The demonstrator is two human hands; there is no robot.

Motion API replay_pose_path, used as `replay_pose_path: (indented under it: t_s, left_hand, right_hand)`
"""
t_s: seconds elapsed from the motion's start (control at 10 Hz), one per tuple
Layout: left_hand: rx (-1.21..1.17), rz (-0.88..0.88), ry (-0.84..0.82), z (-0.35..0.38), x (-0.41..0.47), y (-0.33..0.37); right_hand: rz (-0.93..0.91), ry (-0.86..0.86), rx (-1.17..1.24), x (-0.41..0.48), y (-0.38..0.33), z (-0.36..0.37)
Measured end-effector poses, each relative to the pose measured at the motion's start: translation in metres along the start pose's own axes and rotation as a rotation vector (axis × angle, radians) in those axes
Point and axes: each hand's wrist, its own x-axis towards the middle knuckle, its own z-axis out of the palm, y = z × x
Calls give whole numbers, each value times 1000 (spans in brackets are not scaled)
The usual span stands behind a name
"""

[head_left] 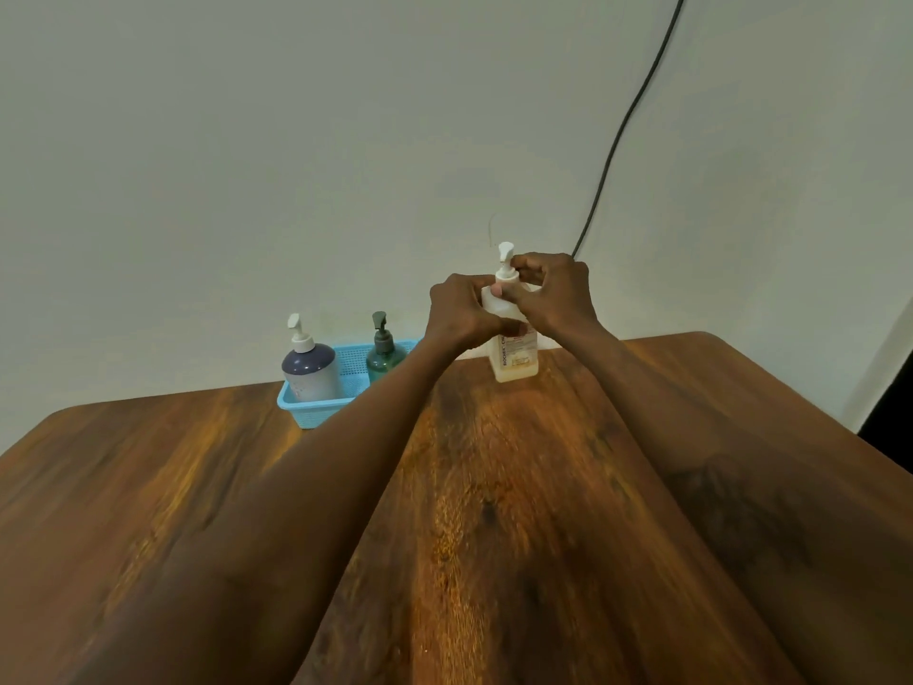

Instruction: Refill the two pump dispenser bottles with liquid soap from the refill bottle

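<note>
A translucent white bottle point(515, 360) with a white pump top and a little yellowish liquid at its base stands upright on the wooden table point(494, 487) near the far edge. My left hand point(462, 313) grips its body just below the neck. My right hand point(556, 289) is closed around its pump collar. To the left, a blue-grey pump bottle point(310, 370) with a white pump and a smaller green pump bottle point(384, 355) with a dark pump stand upright in a light blue basket point(321, 412).
The basket sits against the pale wall at the table's far edge. A black cable point(622, 136) runs down the wall behind the held bottle. The table's right edge drops away near a dark gap at the far right.
</note>
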Motion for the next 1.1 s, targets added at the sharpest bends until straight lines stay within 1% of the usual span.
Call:
replay_pose_path:
  t_s: [0.4, 0.6, 0.9, 1.0, 1.1]
  left_hand:
    - [-56, -68, -86, 68, 38, -22]
    - [-77, -81, -91, 75, 44, -19]
    - [-52, -69, -83, 72, 31, -9]
    - [-60, -81, -101, 67, 23, -6]
    - [-31, -114, -100, 65, 19, -6]
  right_hand:
    - [154, 12, -3, 25, 76, 13]
    - [169, 32, -6, 33, 92, 13]
    - [184, -47, -37, 30, 94, 9]
    - [197, -61, -16, 29, 91, 6]
    - [209, -41, -36, 26, 85, 2]
